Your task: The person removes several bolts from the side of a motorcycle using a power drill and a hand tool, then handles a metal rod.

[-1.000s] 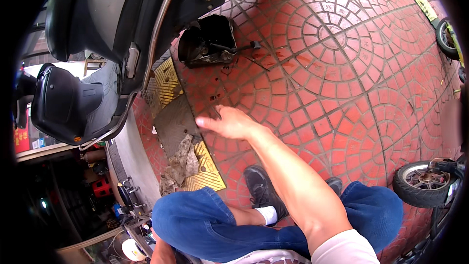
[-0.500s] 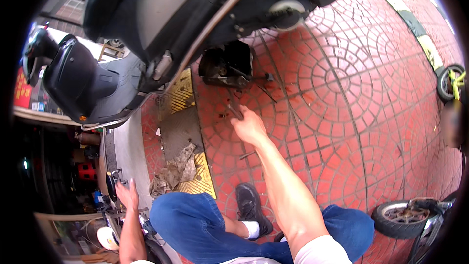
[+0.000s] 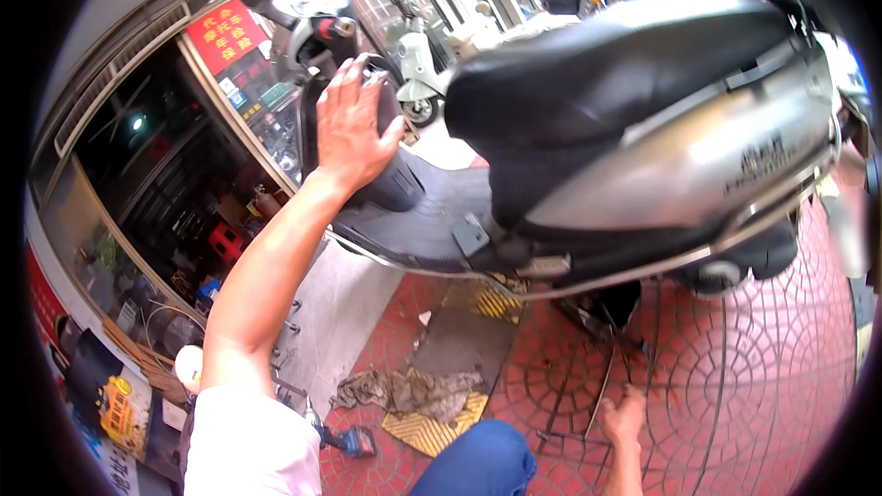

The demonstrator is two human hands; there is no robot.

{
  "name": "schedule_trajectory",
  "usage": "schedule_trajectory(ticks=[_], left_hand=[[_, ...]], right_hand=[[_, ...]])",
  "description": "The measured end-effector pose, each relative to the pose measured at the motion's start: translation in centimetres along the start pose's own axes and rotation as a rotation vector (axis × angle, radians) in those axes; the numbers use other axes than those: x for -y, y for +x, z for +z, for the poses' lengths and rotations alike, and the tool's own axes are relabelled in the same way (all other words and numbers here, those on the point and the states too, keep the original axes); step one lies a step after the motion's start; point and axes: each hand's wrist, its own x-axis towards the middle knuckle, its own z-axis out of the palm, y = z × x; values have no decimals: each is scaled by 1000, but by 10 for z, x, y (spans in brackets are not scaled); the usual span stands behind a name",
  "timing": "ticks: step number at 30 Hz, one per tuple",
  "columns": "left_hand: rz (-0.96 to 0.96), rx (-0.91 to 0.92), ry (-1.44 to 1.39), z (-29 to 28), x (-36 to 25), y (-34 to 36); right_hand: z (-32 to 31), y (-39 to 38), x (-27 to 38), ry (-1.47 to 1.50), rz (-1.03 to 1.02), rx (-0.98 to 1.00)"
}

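My left hand (image 3: 354, 133) is raised with its fingers spread, in front of the dark front panel of a silver and black scooter (image 3: 661, 193). Whether it touches the panel I cannot tell. Low down, my right hand (image 3: 624, 415) is slightly blurred, its fingers loosely apart, and I see nothing in it. Just left of it a thin T-shaped rod (image 3: 599, 395), like a T-handle wrench, lies on the red paving. Beyond that hand, a black container (image 3: 614, 305) with dark contents sits under the scooter.
A crumpled dirty rag (image 3: 413, 392) lies over a black and yellow ramp (image 3: 464, 335). A blue and black power tool (image 3: 354, 442) is near my left knee. At left is a shop opening with a red stool (image 3: 226, 241); a pale scooter (image 3: 418, 69) stands behind.
My view has lifted toward the scooter. My left hand has risen from low at the left to the scooter's front. My right hand has let go of the dark rod.
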Motion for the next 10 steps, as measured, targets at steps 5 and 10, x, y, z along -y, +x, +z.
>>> schedule_trajectory(ticks=[5,10], left_hand=[[-85,-302,-22,58,78,73],[-551,-304,-361,106,118,128]], right_hand=[[-174,82,146,87,-341,-571],[-284,192,283,-171,-606,-824]])
